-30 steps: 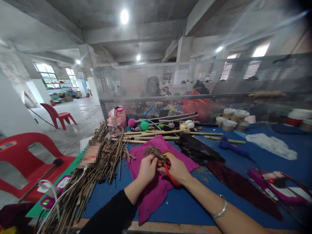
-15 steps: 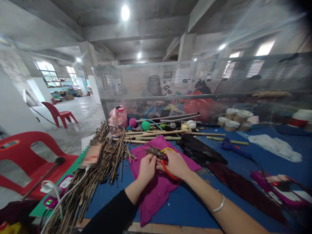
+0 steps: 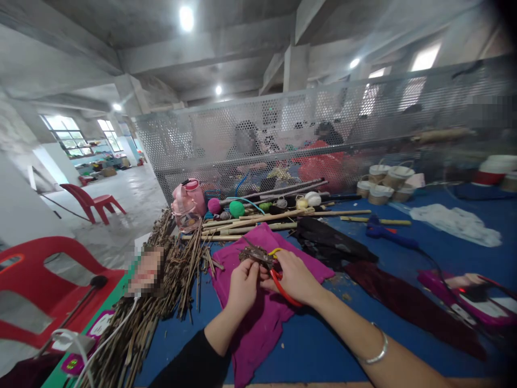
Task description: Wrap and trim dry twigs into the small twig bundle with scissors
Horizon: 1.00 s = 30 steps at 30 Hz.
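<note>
My right hand point(image 3: 298, 276) is closed round the handles of a pair of pruning shears point(image 3: 284, 290), one handle red and one yellow. Their dark blades point left, above my left fingers. My left hand point(image 3: 243, 286) pinches a small brown twiggy piece point(image 3: 247, 252) close to the blades; its exact shape is blurred and partly hidden by my fingers. Both hands are over a magenta cloth point(image 3: 258, 337) spread on the blue tabletop point(image 3: 181, 339). A large heap of thin brown twigs point(image 3: 161, 285) lies left of the cloth.
Behind the cloth lie long sticks point(image 3: 266, 218) and yarn balls point(image 3: 237, 209), with a pink bottle point(image 3: 188, 205) beside them. A blue glue gun point(image 3: 390, 237) and several small pots point(image 3: 380, 193) are on the right. A perforated metal screen point(image 3: 194, 140) stands behind, and a red chair point(image 3: 44, 280) left.
The view has shifted slightly. My hands remain together over the cloth, with the shears and the twiggy piece still held and the shears' handles slightly turned.
</note>
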Tool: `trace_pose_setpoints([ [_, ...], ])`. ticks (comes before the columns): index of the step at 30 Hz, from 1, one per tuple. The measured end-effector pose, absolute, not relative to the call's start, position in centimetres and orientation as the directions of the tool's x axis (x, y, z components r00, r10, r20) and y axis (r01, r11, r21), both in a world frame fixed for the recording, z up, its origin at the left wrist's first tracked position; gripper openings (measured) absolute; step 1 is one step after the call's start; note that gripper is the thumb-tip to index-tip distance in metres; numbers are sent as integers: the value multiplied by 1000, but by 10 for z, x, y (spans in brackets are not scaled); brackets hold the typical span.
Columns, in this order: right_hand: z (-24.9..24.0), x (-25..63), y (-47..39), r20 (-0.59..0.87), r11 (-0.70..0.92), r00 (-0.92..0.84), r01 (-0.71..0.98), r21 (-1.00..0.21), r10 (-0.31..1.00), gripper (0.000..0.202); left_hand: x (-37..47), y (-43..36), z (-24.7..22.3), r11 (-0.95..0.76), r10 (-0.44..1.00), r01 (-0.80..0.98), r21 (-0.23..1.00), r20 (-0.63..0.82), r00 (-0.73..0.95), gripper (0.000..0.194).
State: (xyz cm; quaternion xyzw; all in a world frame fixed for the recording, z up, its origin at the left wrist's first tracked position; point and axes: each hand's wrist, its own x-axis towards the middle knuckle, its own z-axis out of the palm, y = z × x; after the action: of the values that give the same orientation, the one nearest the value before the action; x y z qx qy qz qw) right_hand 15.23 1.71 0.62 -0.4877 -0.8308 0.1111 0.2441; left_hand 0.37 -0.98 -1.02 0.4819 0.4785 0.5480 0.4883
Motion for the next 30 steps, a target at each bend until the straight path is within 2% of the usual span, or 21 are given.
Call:
trace_pose_setpoints([
  [9, 7, 151, 14, 310, 495, -393, 765, -413, 866, 49, 6, -15, -5, -98, 994, 34, 995, 99, -54, 27],
  [12, 9, 149, 13, 263, 481, -402, 742, -467, 877, 43, 6, -17, -2, -110, 992, 58, 992, 113, -54, 26],
  [17, 13, 148, 9, 130, 370, -366, 726, -579, 921, 37, 5, -17, -3, -142, 986, 114, 983, 150, -66, 26],
  [24, 15, 149, 11, 130, 356, -340, 777, -520, 932, 38, 2, -12, -11, -144, 985, 134, 980, 155, -74, 28],
  [30, 14, 148, 13, 133, 358, -335, 822, -443, 933, 38, 0, -11, -9, -135, 991, 27, 990, 135, -1, 22],
])
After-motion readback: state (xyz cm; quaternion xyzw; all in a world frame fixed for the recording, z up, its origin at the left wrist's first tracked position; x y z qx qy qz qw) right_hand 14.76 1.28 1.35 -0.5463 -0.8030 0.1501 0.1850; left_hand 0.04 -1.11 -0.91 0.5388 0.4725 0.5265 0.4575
